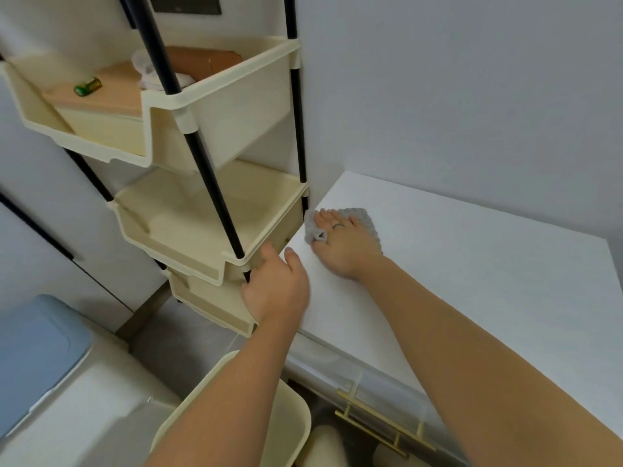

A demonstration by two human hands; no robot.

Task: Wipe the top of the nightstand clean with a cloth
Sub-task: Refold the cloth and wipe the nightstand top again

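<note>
At the bottom centre of the frame stands a cream bin (pixel 296 412), and right of it is a gold handle (pixel 381 423). Higher, in the centre, the left hand (pixel 276 291) is at the left edge of the white nightstand (pixel 472 281). Its thumb lies on the top and its fingers go down out of sight, so the grip cannot be told. Further up, near the top's far left corner, the right hand (pixel 340 244) presses flat with straight fingers on the grey cloth (pixel 362 219). Just left is a cream shelf rack (pixel 209 227).

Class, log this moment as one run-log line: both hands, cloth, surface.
right hand flat on grey cloth | cloth on nightstand top, far-left corner | left hand at left edge, grip unclear
</note>
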